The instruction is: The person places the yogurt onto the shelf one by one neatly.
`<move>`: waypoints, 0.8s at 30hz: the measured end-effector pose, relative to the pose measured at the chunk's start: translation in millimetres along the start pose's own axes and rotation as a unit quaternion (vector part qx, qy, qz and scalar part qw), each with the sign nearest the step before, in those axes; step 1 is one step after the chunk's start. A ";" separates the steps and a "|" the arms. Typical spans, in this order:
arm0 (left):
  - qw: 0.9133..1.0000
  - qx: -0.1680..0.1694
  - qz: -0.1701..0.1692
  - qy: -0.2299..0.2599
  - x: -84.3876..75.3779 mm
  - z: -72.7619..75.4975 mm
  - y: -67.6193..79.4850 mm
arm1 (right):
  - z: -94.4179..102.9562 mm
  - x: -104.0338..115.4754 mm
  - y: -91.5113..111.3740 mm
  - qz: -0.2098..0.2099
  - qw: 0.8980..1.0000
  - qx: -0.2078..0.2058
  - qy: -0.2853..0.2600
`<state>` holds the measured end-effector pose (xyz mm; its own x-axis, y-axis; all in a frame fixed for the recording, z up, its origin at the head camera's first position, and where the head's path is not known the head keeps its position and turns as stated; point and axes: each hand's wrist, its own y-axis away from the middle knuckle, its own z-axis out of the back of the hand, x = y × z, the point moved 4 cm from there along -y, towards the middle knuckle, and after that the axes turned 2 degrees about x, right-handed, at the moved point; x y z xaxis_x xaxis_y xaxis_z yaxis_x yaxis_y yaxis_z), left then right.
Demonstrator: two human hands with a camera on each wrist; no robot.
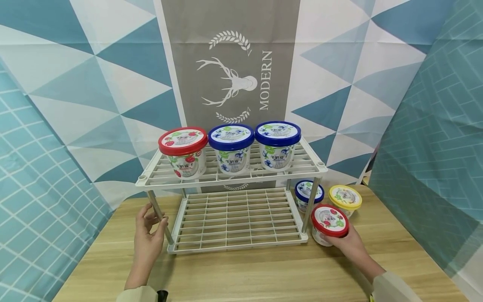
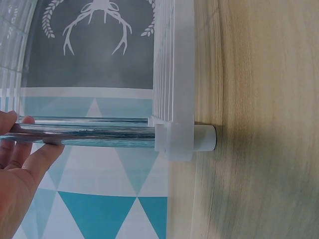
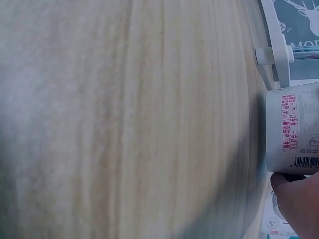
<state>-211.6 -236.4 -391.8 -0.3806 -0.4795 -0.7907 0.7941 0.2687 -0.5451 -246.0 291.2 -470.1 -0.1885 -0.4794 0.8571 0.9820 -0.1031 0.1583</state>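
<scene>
My left hand [image 1: 148,235] holds the front left metal post [image 1: 154,203] of a white two-tier rack [image 1: 237,248]. In the left wrist view, thumb and fingers pinch that shiny post [image 2: 109,135] from both sides. My right hand [image 1: 351,246] grips a red-lidded tub [image 1: 330,221] with strawberry pictures, just outside the rack's front right corner. The right wrist view has the tub's white side [image 3: 291,127] with pink print and a barcode, and the thumb [image 3: 286,191] against it. Part of the tub's body is hidden by the hand.
On the upper shelf stand a red-lidded tub [image 1: 183,142], a blue-lidded tub [image 1: 231,138] and another blue-lidded tub [image 1: 278,131]. Right of the rack, a blue-lidded tub [image 1: 307,191] sits partly behind a post, beside a yellow-lidded tub [image 1: 345,197]. A patterned curtain [image 1: 339,84] hangs behind.
</scene>
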 end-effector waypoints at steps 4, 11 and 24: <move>1.000 0.000 0.001 -0.001 0.9 0.3 -0.3 | 1.0 -0.2 2.1 0.003 1.000 0.001 0.000; 1.000 0.001 0.008 -0.004 0.3 0.4 -0.1 | 2.8 4.1 9.0 0.004 1.000 0.003 0.000; 1.000 0.001 0.003 -0.002 1.5 0.7 0.2 | 2.3 10.2 24.0 0.011 1.000 0.016 0.000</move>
<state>-211.7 -237.6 -392.9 -0.3732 -0.4815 -0.7930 0.7973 0.2707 -0.5395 -224.4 285.9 -456.4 -0.1674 -0.4807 0.8607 0.9857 -0.0657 0.1551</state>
